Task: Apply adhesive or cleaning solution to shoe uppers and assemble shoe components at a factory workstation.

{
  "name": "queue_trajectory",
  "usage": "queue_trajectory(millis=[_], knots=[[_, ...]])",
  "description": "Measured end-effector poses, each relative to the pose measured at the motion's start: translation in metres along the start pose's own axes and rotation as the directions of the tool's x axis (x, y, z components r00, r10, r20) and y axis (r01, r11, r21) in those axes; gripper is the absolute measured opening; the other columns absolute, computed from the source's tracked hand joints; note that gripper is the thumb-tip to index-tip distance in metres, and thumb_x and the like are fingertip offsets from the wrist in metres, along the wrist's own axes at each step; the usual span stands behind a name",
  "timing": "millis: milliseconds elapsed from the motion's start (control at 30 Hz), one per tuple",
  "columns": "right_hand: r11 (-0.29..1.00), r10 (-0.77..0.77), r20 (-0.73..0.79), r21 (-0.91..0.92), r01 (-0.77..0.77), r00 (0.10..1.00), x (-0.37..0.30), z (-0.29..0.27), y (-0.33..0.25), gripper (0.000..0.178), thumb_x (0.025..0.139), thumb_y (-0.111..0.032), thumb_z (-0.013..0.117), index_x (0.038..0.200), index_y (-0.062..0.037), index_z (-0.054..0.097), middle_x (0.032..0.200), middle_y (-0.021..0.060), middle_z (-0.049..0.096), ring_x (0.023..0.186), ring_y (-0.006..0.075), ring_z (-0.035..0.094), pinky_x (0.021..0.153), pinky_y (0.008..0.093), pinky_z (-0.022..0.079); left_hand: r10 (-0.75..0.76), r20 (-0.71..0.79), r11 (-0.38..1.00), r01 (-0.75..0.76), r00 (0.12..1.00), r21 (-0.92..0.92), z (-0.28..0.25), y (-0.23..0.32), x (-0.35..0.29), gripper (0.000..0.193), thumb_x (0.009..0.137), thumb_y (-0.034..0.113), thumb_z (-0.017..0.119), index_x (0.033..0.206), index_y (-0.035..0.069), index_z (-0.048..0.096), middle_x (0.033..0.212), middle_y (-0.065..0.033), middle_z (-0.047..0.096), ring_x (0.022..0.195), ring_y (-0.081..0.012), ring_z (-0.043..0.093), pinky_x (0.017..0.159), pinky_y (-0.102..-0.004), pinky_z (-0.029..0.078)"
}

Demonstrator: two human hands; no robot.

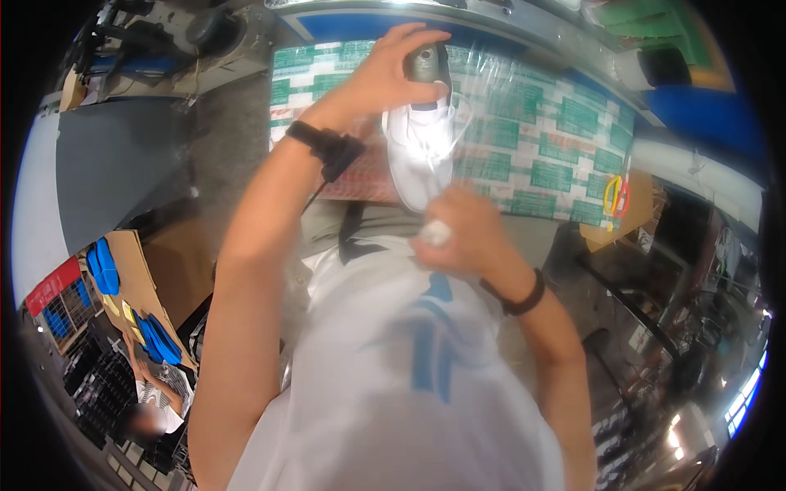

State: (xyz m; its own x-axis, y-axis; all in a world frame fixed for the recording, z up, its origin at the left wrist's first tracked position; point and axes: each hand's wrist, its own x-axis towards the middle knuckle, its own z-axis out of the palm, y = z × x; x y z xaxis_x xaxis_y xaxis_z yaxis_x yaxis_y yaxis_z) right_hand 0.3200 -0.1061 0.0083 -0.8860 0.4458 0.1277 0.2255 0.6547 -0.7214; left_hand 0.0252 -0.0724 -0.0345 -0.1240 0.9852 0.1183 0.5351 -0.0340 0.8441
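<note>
A white lace-up shoe (419, 159) lies with its toe toward me on a work surface covered in green-and-white printed wrapping. A greyish shoe last (426, 61) with a hole in its top shows in the shoe's opening. Around the heel end, my left hand (385, 72) grips the shoe, thumb on one side and fingers on the other. Just in front of the toe is my right hand (467, 229), smeared by motion and closed around a small white round-ended thing (435, 234). What exactly that thing is cannot be made out.
Yellow and red scissors handles (616, 196) sit at the right edge of the wrapped surface (548, 131). Beyond it runs a blue and metal machine edge (491, 31). Blue insole-shaped pieces (155, 337) stand at the lower left, near another person (168, 401).
</note>
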Motion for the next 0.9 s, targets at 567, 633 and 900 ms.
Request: queue_trajectory(millis=[567, 633, 900], knots=[[0.991, 0.037, -0.065, -0.129, -0.045, 0.997, 0.0, -0.012, 0.01, 0.042, 0.073, -0.042, 0.096, 0.086, -0.0124, 0.068, 0.083, 0.0096, 0.063, 0.068, 0.0317, 0.066, 0.059, 0.044, 0.053, -0.041, 0.011, 0.999, 0.041, 0.999, 0.024, -0.003, 0.002, 0.005, 0.089, 0.085, 0.041, 0.092, 0.165, 0.023, 0.059, 0.178, -0.0232, 0.037, 0.165, -0.0453, 0.035, 0.133, -0.0573, 0.035], [0.993, 0.021, -0.076, -0.112, -0.03, 0.997, -0.003, -0.007, 0.003, 0.045, 0.072, -0.043, 0.096, 0.086, -0.0112, 0.068, 0.081, 0.0102, 0.061, 0.067, 0.032, 0.065, 0.058, 0.0442, 0.052, -0.029, 0.003, 0.999, 0.029, 1.0, 0.025, -0.003, 0.0, 0.005, 0.089, 0.084, 0.041, 0.092, 0.165, 0.023, 0.059, 0.178, -0.0232, 0.038, 0.165, -0.0454, 0.035, 0.134, -0.0577, 0.034], [0.97, -0.086, -0.149, -0.238, 0.048, 0.985, 0.041, -0.011, 0.017, 0.048, 0.073, -0.048, 0.095, 0.085, -0.0103, 0.067, 0.082, 0.01, 0.06, 0.065, 0.0318, 0.064, 0.056, 0.0448, 0.05, 0.011, 0.003, 1.0, -0.011, 1.0, 0.022, 0.004, 0.0, 0.006, 0.09, 0.084, 0.043, 0.093, 0.165, 0.023, 0.06, 0.177, -0.0237, 0.039, 0.165, -0.0455, 0.035, 0.134, -0.0589, 0.034]])
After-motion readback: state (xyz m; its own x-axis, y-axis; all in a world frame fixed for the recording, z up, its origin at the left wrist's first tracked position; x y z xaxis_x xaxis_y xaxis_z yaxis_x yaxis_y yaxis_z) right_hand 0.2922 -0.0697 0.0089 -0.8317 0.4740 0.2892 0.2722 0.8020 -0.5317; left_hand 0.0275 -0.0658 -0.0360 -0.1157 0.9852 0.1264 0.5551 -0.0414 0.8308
